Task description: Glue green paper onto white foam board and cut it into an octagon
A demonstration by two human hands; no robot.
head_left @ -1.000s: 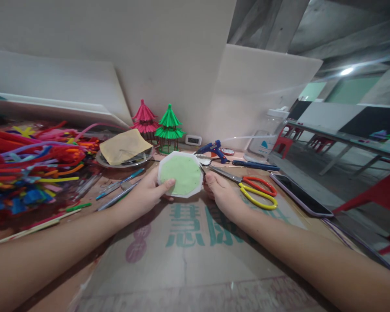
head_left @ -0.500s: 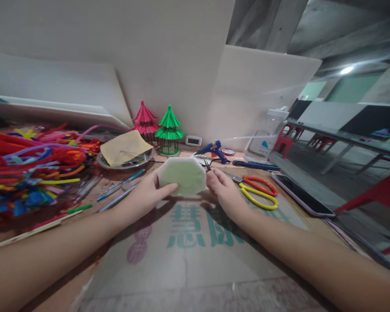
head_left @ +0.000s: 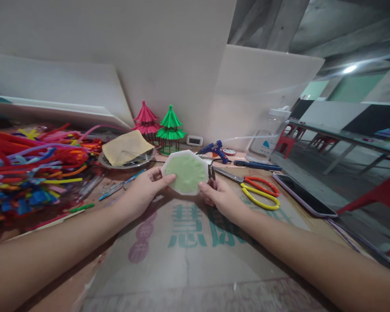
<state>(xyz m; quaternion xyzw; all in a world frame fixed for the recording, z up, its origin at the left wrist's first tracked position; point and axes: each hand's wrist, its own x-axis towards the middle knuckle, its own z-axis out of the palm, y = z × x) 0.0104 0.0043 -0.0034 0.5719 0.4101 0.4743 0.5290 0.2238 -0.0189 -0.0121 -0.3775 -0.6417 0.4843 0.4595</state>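
An octagonal pale-green board with a white rim (head_left: 186, 172) is held up above the cardboard. My left hand (head_left: 149, 186) grips its left edge, thumb on the green face. My right hand (head_left: 221, 194) is closed at its right edge, thumb against the rim. In that hand is also a small dark metal tool with two pointed jaws (head_left: 211, 172), its lower part hidden by the fingers. Behind the board stand a green pagoda-shaped model (head_left: 170, 125) and a pink one (head_left: 144, 119). Scissors with red and yellow handles (head_left: 260, 195) lie right of my right hand.
Colourful pipe cleaners (head_left: 35, 169) are heaped at the left, beside a metal dish (head_left: 126, 164) with yellow sandpaper-like sheet. A blue glue gun (head_left: 216, 151), a small digital clock (head_left: 194, 140), a clear bottle (head_left: 268, 138) and a phone (head_left: 303, 195) stand or lie behind and right. Printed cardboard (head_left: 188, 268) covers the front.
The board has turned and tilted so its green face shows more fully. My right hand has shifted slightly lower, with its thumb now on the rim and the tool's jaws pointing up beside it.
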